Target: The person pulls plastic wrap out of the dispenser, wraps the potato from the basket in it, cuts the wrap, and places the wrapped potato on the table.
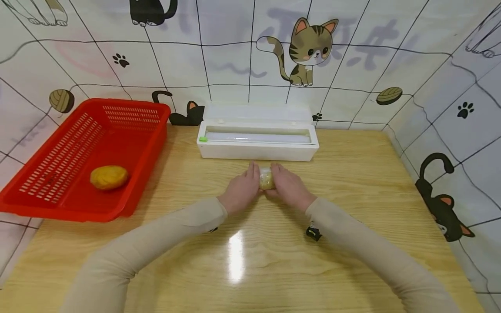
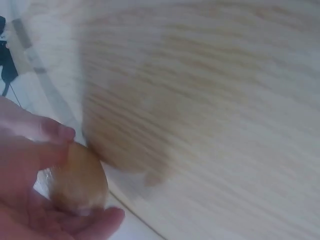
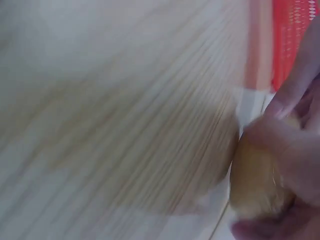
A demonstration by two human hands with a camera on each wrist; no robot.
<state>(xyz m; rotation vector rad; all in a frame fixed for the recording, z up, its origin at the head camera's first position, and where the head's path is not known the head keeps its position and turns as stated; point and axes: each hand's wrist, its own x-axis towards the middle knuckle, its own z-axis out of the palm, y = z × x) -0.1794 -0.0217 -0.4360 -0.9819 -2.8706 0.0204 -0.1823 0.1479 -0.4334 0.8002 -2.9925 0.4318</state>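
Observation:
Both hands hold a yellowish potato (image 1: pixel 266 178) wrapped in shiny clear cling film, low over the table just in front of a white cling film box. My left hand (image 1: pixel 243 188) grips its left end and my right hand (image 1: pixel 290 187) its right end, so only the middle shows in the head view. In the left wrist view, thumb and fingers curl about the rounded potato (image 2: pixel 80 177). From the right wrist, the potato (image 3: pixel 254 175) sits between the thumb and the lower fingers, somewhat blurred.
The white cling film box (image 1: pixel 256 150) stands lid-up at the back, a roll inside and a green slider at its left. A red slotted basket (image 1: pixel 131 191) at the left holds another yellow potato (image 1: pixel 109 177). Cat-patterned walls border the wooden table (image 1: pixel 188 261).

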